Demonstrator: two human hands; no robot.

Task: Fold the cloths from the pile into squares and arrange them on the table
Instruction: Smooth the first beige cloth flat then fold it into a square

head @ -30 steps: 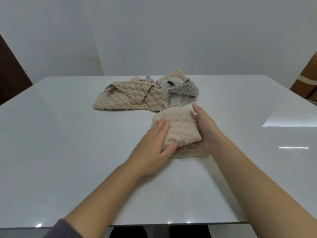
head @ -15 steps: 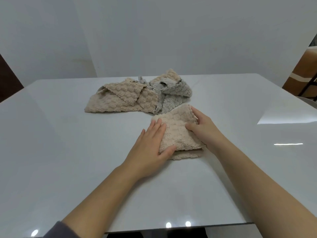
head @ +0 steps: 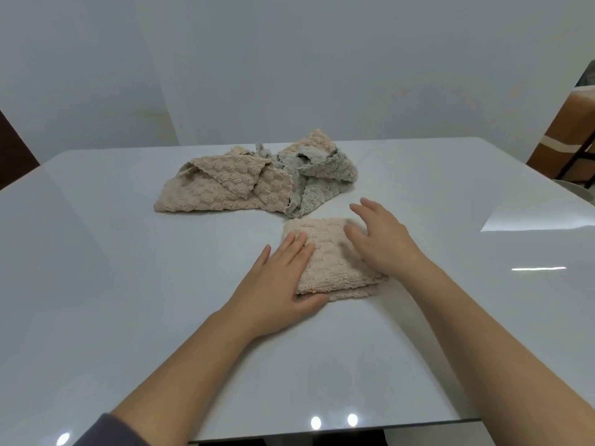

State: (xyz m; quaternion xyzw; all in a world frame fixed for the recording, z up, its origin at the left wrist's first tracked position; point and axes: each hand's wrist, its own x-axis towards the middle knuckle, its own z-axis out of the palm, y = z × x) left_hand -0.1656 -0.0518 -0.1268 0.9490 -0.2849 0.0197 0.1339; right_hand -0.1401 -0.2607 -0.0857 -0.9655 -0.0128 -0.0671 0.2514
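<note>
— Where's the folded cloth (head: 335, 259)?
— On the surface (head: 128, 284), just beside the pile (head: 257, 185), nearer us. Left hand (head: 277, 281) lies flat on it, fingers (head: 297, 249) straight together; right hand (head: 383, 243) over it, fingers spread.

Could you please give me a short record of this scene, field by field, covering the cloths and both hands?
Folded cloth: beige, roughly square, flat on the table
Pile: crumpled beige and grey cloths, behind it
Left hand: open, flat on the cloth's left edge
Right hand: open, fingers spread over its right side
</note>
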